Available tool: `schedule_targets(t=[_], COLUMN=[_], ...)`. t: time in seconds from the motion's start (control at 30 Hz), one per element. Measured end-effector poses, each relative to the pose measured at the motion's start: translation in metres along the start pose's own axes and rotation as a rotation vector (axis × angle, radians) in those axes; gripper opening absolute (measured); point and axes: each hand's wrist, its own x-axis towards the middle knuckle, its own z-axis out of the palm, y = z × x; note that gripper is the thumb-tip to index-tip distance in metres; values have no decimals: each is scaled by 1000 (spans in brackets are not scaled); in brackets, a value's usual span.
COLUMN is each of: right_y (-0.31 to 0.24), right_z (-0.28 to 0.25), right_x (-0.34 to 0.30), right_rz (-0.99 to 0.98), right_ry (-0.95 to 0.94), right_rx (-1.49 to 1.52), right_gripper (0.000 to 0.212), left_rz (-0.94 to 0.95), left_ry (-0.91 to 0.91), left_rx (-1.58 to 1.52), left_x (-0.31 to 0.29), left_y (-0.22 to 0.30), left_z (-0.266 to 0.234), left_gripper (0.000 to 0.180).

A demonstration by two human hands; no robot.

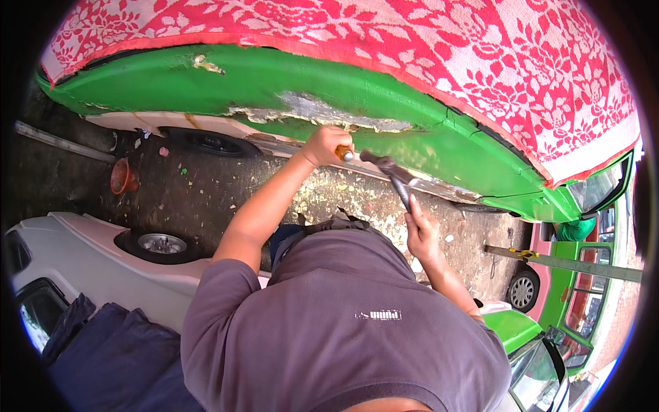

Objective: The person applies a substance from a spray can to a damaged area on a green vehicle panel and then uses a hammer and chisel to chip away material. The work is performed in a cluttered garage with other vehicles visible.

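My left hand (pixel 328 145) is closed around a tool with an amber handle (pixel 344 152), held up against the lower side of a green vehicle panel (pixel 425 151). Its working end is hidden behind my fist, so I cannot tell whether it is a chisel or a screwdriver. In my right hand (pixel 423 232) is a hammer (pixel 400 191), gripped by its dark handle. The hammer's head is close to the handle's pale end, with a small gap showing. Above my left hand, a scraped patch (pixel 316 110) shows grey and whitish under the broken green paint.
A red and white floral cloth (pixel 343 27) covers the vehicle's top. Behind me on the left stands a pale car (pixel 103 240) with dark blue cloth (pixel 117 357) on it. A reddish bucket (pixel 123 176) is at left; a beam (pixel 570 264) and green-pink vehicle (pixel 539 268) are at right.
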Motion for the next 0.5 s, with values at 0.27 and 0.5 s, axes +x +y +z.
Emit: schedule_targets(t=[0.27, 0.5], right_y=[2, 4], right_z=[-2, -3], right_x=[8, 20], right_rz=[-24, 87], right_ry=[-4, -26], right_rx=[-61, 13], right_gripper=[52, 49], left_rz=[-74, -101], left_ry=[-32, -5], left_rx=[38, 52], left_x=[0, 2], left_y=[-4, -5], left_z=[-3, -6], left_gripper=[17, 16])
